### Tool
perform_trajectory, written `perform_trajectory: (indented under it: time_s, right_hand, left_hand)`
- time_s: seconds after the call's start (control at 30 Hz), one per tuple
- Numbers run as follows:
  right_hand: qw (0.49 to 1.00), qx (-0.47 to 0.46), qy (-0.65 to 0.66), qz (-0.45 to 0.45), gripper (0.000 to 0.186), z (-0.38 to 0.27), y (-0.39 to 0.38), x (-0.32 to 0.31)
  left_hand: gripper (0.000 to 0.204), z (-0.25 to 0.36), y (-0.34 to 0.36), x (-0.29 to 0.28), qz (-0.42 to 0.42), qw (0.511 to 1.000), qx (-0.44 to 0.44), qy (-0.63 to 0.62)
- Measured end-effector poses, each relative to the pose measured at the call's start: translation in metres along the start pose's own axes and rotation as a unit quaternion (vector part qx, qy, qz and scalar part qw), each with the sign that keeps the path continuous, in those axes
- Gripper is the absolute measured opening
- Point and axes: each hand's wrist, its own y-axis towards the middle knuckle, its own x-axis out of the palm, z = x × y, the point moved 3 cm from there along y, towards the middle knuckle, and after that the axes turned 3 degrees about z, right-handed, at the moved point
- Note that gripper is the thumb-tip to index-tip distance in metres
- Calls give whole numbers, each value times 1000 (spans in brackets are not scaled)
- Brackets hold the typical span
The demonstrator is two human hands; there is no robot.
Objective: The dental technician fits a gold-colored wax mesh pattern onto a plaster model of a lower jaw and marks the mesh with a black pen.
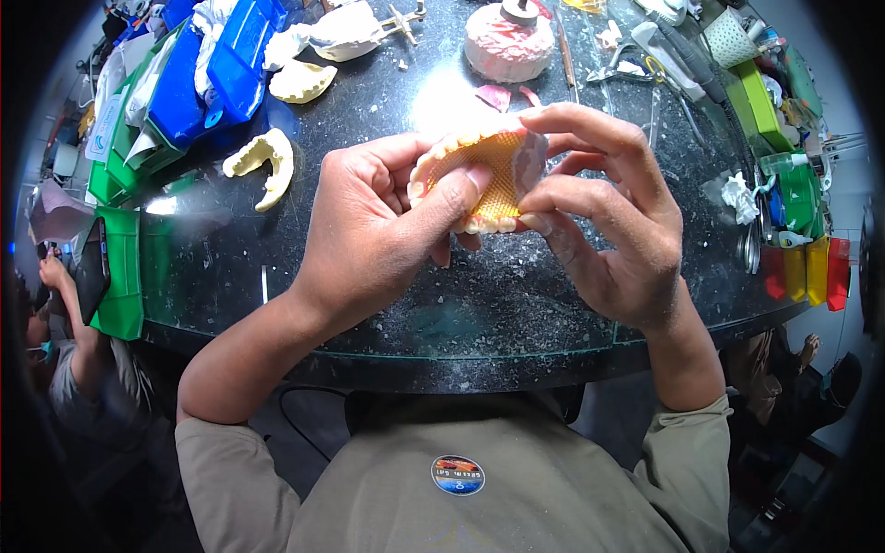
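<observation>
A denture piece [493, 175] with a row of pale teeth and a yellow mesh plate is held over the bench. My left hand [378, 221] grips it from the left, thumb pressed on the mesh. My right hand [613, 212] holds its right edge with bent fingers, beside a greyish-pink part on that side. Behind my hands stands a pink-smeared round plaster block [507, 46] with a metal fitting, with pink scraps [493, 97] before it. A cream horseshoe-shaped plaster piece [267, 166] lies to the left.
Blue bins [240, 64], green bins [115, 276] and plaster casts [341, 32] crowd the left. Scissors [627, 74], tools and coloured trays [811, 272] line the right. The dark bench [442, 332] has white crumbs. Other people [74, 359] [765, 378] are at both sides.
</observation>
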Motion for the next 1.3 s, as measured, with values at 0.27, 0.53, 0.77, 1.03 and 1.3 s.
perform_trajectory:
  time_s: [0.27,0.53,0.77,1.03,1.3]
  right_hand:
    - [1000,13,21,-7,11,0,0,0]
    - [955,205,212,21,35,2,-1,3]
    - [898,297,325,7,34,6,-11,18]
    - [907,296,299,4,34,4,-11,15]
    - [906,303,296,15,32,3,-12,17]
  left_hand:
    - [33,0,0,0,-4,1000,-4,-14]
    - [34,0,-3,2,-35,999,-9,-4]
    - [34,1,-6,7,-58,998,-13,-8]
    - [35,0,-6,5,-64,998,-15,-9]
    - [25,-1,-6,8,-38,999,2,-36]
